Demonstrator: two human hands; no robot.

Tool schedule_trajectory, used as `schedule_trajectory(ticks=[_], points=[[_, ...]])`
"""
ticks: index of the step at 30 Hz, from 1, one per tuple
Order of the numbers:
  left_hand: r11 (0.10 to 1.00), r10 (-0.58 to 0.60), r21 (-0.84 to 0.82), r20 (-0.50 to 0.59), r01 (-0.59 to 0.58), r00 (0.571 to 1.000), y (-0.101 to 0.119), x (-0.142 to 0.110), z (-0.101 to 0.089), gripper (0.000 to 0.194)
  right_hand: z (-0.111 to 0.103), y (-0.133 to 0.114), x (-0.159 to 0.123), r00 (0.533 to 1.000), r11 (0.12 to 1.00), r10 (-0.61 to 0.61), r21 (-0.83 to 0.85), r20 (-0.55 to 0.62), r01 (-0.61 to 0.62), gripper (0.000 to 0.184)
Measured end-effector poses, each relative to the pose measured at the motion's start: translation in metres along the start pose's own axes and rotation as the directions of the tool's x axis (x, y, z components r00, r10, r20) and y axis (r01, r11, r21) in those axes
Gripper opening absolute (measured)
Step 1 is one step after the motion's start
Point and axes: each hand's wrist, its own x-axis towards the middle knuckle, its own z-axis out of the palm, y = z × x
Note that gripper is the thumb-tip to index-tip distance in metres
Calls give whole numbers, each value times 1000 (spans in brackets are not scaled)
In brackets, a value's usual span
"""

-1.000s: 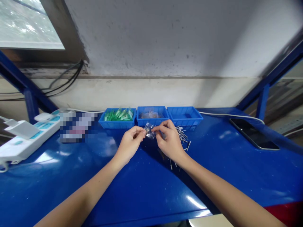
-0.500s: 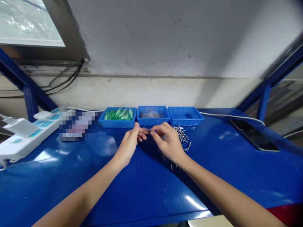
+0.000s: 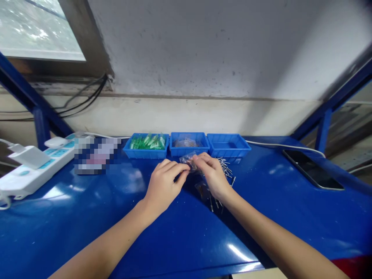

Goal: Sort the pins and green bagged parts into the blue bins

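A small clear plastic bag (image 3: 186, 158) is held up between my two hands, just in front of the middle bin. My left hand (image 3: 164, 186) pinches its near left side with thumb and forefinger. My right hand (image 3: 214, 174) grips the bag from the right, its fingertips partly covering it. Something brownish shows inside, too small to name. Below my right hand lies another clear bag (image 3: 201, 190) with brownish contents. A pile of silvery pop rivets (image 3: 226, 168) lies on the blue table beyond and beside my right hand, which hides part of it.
Three blue bins stand in a row: a left bin (image 3: 147, 154) with green plastic pieces, a middle bin (image 3: 189, 151) with clear bags, and a right bin (image 3: 229, 150). A power strip (image 3: 26, 176) lies at left, a phone (image 3: 312, 169) at right. A wall rises behind.
My left hand has turned over, knuckles up, and moved right to the bag. The plastic bag now shows clearly between both hands. The view has shifted slightly.
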Motion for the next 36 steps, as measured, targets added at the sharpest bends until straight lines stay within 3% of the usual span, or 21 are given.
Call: schedule_trajectory(ticks=[3,5,7,8,9,10,11,13,14,15,16,17,19,20,21,23,25,29,33,36], points=[[998,-67,13,63,66,996,-1,0,0,13,2,2,2,996,995,93,36,15,-93,22],[991,-128,-22,129,132,983,1,0,0,18,-2,1,7,995,994,83,70,-48,-80,18],[986,-143,-54,211,158,967,5,-2,0,20,-15,-4,15,975,993,-38,105,-218,62,15],[987,-130,-61,256,150,958,10,-3,0,22,-24,-10,19,933,981,-133,91,-336,173,13],[989,-106,-63,302,130,947,14,-5,1,24,-34,-18,24,853,954,-247,42,-460,298,11],[993,-72,-60,348,99,935,19,-7,2,26,-44,-26,27,739,912,-364,-58,-566,405,9],[997,-32,-55,391,58,920,24,-10,3,29,-54,-35,30,602,859,-475,-188,-641,477,9],[998,50,-46,465,-32,884,32,-15,6,37,-68,-48,35,328,725,-657,-450,-679,521,9],[997,83,-39,492,-74,867,34,-17,8,39,-71,-51,37,241,661,-729,-567,-640,492,8],[994,107,-29,513,-108,852,35,-18,10,39,-72,-50,38,228,601,-793,-664,-565,445,7],[991,119,-17,528,-130,841,35,-19,11,37,-70,-47,38,298,543,-839,-739,-456,398,7],[990,118,-2,538,-138,835,34,-19,12,33,-67,-40,38,430,485,-845,-795,-318,365,9],[990,94,35,543,-134,834,31,-18,11,23,-62,-21,36,731,405,-682,-831,4,382,14],[990,80,54,542,-129,836,29,-16,11,18,-61,-10,33,810,402,-574,-820,121,407,17],[990,67,72,539,-125,840,27,-15,10,15,-62,0,30,852,428,-488,-798,191,424,19],[988,56,94,532,-125,845,21,-12,8,11,-70,18,25,891,530,-364,-727,270,437,22],[988,53,93,527,-120,848,16,-9,7,10,-81,30,22,896,603,-287,-663,339,444,24],[993,46,74,499,-96,865,9,-8,9,11,-90,40,23,900,633,-194,-651,390,418,31],[996,11,71,436,-47,900,8,-7,12,12,-81,39,21,905,673,-161,-627,393,392,35],[997,-35,81,377,4,926,6,-7,13,12,-76,36,17,889,723,-211,-547,406,421,31]])
